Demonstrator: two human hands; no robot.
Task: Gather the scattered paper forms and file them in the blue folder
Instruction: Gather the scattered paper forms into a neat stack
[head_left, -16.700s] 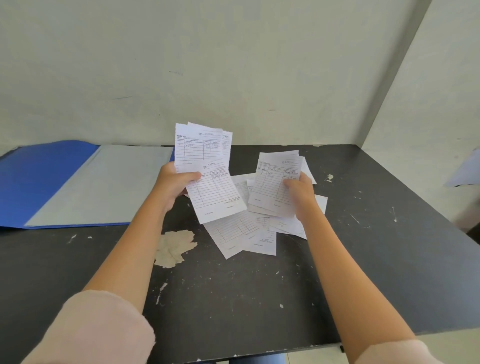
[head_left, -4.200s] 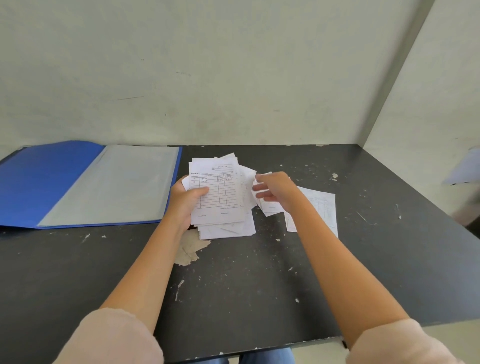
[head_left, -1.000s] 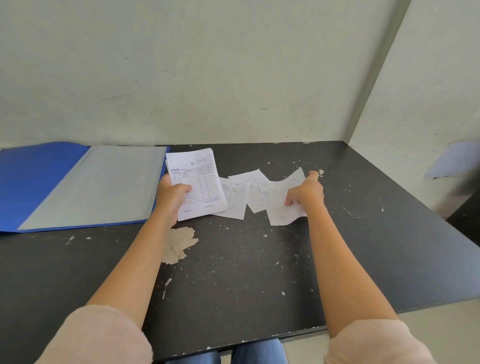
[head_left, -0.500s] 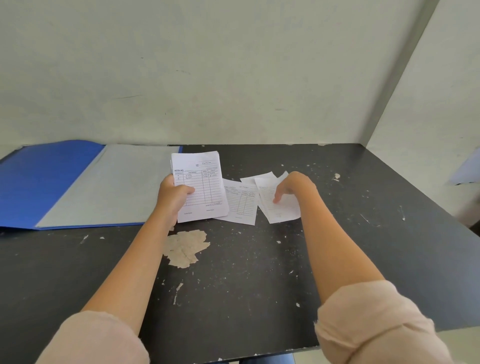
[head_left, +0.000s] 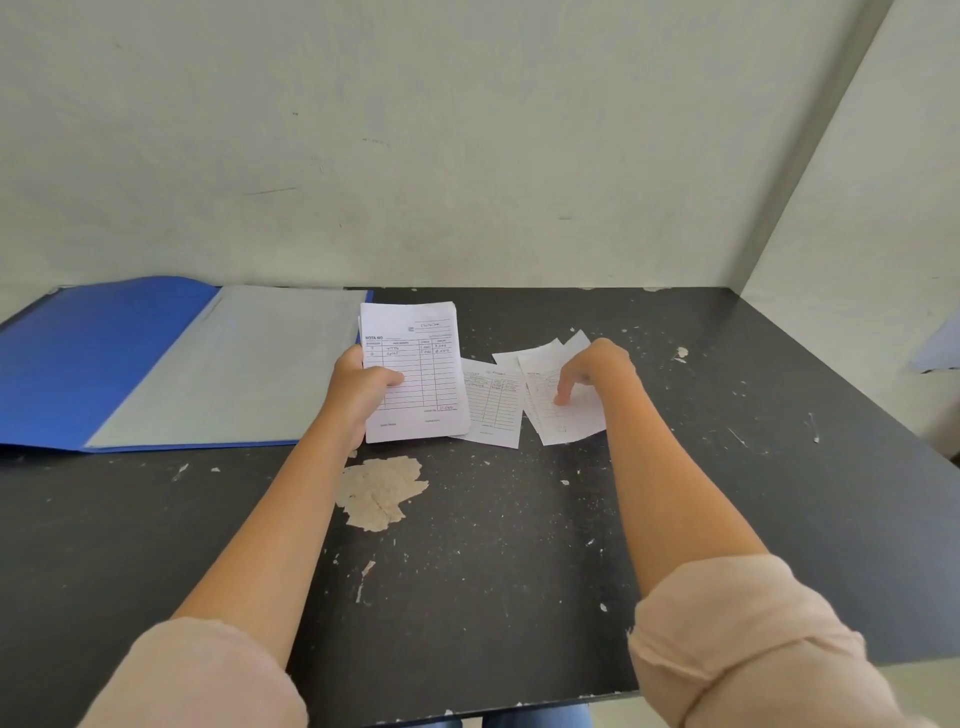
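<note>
My left hand (head_left: 358, 395) grips a squared-up stack of white printed forms (head_left: 415, 364), held tilted just above the black table. To its right a single form (head_left: 493, 405) lies flat. Further right, a few overlapping forms (head_left: 566, 415) lie on the table, and my right hand (head_left: 592, 369) rests its fingertips on the top one, fingers apart, holding nothing. The blue folder (head_left: 104, 358) lies open at the far left, its pale inner sheet (head_left: 234, 364) facing up beside my left hand.
The black table (head_left: 519, 545) has a worn pale patch (head_left: 382, 491) in front of my left hand and many small paint chips. A wall runs along the back, and another wall closes the right side. The near table edge is at the bottom.
My right hand has set its form down on the loose ones and now presses its fingertips on it. The stack in my left hand has barely moved.
</note>
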